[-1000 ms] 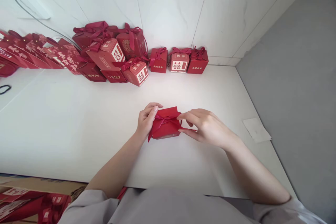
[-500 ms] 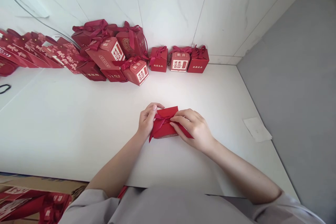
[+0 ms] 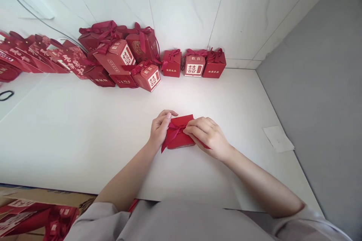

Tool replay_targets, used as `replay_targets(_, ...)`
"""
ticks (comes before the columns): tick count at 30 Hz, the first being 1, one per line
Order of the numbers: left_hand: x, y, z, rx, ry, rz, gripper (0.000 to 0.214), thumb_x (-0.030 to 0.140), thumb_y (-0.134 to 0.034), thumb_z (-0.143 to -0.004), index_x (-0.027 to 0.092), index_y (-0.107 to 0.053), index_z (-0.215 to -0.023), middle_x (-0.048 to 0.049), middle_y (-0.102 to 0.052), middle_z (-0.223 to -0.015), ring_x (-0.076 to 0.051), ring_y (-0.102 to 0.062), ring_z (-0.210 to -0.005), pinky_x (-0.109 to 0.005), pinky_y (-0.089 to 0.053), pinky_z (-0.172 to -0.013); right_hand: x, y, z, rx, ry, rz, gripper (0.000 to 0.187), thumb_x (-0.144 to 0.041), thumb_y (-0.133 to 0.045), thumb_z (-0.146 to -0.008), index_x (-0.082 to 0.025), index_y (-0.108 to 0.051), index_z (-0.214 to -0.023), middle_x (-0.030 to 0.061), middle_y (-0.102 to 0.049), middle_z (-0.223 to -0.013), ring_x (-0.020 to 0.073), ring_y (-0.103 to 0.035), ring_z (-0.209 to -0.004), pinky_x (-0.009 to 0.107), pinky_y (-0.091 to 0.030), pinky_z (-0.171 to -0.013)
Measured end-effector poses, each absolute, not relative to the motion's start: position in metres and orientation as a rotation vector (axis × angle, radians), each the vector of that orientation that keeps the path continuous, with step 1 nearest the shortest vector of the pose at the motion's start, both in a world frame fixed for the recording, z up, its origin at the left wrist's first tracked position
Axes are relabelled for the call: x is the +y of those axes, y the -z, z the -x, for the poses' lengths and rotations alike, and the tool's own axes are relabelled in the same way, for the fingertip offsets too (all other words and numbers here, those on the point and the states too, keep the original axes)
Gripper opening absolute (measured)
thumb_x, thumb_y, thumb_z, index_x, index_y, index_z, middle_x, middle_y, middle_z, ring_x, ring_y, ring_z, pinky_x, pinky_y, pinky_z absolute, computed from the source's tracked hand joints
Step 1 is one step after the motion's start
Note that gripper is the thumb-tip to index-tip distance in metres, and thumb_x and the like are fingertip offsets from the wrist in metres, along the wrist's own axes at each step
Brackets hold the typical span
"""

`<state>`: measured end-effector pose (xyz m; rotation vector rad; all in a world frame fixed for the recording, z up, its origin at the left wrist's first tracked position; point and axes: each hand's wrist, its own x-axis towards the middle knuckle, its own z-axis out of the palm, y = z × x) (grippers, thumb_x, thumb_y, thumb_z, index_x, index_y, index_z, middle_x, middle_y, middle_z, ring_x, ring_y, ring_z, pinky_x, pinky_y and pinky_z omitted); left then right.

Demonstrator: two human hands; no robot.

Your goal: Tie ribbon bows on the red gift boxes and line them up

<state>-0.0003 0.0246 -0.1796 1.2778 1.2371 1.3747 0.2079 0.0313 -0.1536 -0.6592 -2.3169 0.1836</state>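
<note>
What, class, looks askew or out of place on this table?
The pile at back left is tumbled: several boxes lean or lie tipped, while the row of three beside it stands upright. A loose paper lies near the table's right edge. The box between the left hand and right hand looks sound.

The person is wearing a loose, plain light-grey top [image 3: 183, 222] with short sleeves [image 3: 93, 222], leaving left hand [image 3: 160, 130] and right hand [image 3: 209, 137] bare.
</note>
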Motion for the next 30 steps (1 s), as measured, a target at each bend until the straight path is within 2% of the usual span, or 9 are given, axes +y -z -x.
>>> replay_targets(11,0.027,0.179,0.001,1.249,-1.395,-1.285,0.061,0.051,-0.055,-0.095,0.017,-0.039,-0.047,-0.0076,-0.066,-0.105,-0.015,-0.054,-0.073,-0.034,-0.043,-0.068,0.039,0.142,-0.218,-2.444,-0.092,0.477,0.022,-0.008,-0.047,-0.1,-0.019,-0.063,-0.111,0.0069,-0.073,-0.104,0.019,-0.064,-0.092,0.033,-0.045,-0.078)
replay_targets(16,0.026,0.18,0.001,1.194,-1.373,-1.269,0.061,0.051,-0.055,-0.095,0.017,-0.038,-0.047,-0.0078,-0.066,-0.104,-0.014,-0.051,-0.069,-0.034,-0.041,-0.064,0.041,0.138,-0.22,-2.466,-0.212,0.442,0.019,-0.011,-0.046,-0.101,-0.02,-0.062,-0.106,0.0069,-0.071,-0.095,0.0189,-0.063,-0.084,0.032,-0.047,-0.072)
replay_targets(20,0.025,0.182,0.0,1.145,-1.364,-1.228,0.062,0.054,-0.054,-0.094,0.018,-0.04,-0.046,-0.0093,-0.067,-0.101,-0.017,-0.057,-0.076,-0.034,-0.045,-0.067,0.04,0.129,-0.225,-2.436,-0.596,0.56,0.012,-0.02,-0.05,-0.1,-0.021,-0.059,-0.109,0.0093,-0.068,-0.103,0.0198,-0.064,-0.09,0.032,-0.051,-0.075)
replay_targets(23,0.024,0.182,-0.002,1.14,-1.383,-1.226,0.06,0.053,-0.053,-0.095,0.018,-0.042,-0.047,-0.0092,-0.067,-0.097,-0.02,-0.061,-0.086,-0.034,-0.046,-0.071,0.04,0.122,-0.232,-2.342,-0.914,0.911,0.007,-0.026,-0.053,-0.098,-0.022,-0.059,-0.1,0.0055,-0.07,-0.092,0.018,-0.065,-0.077,0.03,-0.05,-0.068)
replay_targets(24,0.024,0.181,-0.003,1.142,-1.394,-1.229,0.06,0.052,-0.053,-0.095,0.019,-0.042,-0.047,-0.0091,-0.067,-0.096,-0.021,-0.061,-0.089,-0.034,-0.047,-0.072,0.041,0.121,-0.234,-2.293,-1.047,1.04,0.011,-0.03,-0.053,-0.099,-0.022,-0.06,-0.094,0.0035,-0.07,-0.084,0.017,-0.064,-0.071,0.029,-0.049,-0.065)
replay_targets(27,0.024,0.18,-0.005,1.162,-1.428,-1.256,0.059,0.051,-0.054,-0.095,0.019,-0.042,-0.047,-0.009,-0.067,-0.092,-0.023,-0.062,-0.096,-0.035,-0.047,-0.076,0.044,0.117,-0.238,-2.107,-1.57,1.219,0.042,-0.051,-0.046,-0.1,-0.02,-0.062,-0.077,0.0025,-0.07,-0.068,0.0161,-0.065,-0.062,0.028,-0.049,-0.06)
replay_targets(30,0.023,0.178,-0.006,1.205,-1.448,-1.293,0.06,0.053,-0.053,-0.095,0.019,-0.042,-0.048,-0.009,-0.067,-0.092,-0.023,-0.062,-0.097,-0.035,-0.047,-0.08,0.047,0.113,-0.239,-1.983,-2.024,1.208,0.064,-0.067,-0.039,-0.097,-0.016,-0.07,-0.074,0.0076,-0.074,-0.07,0.0175,-0.07,-0.06,0.027,-0.051,-0.059)
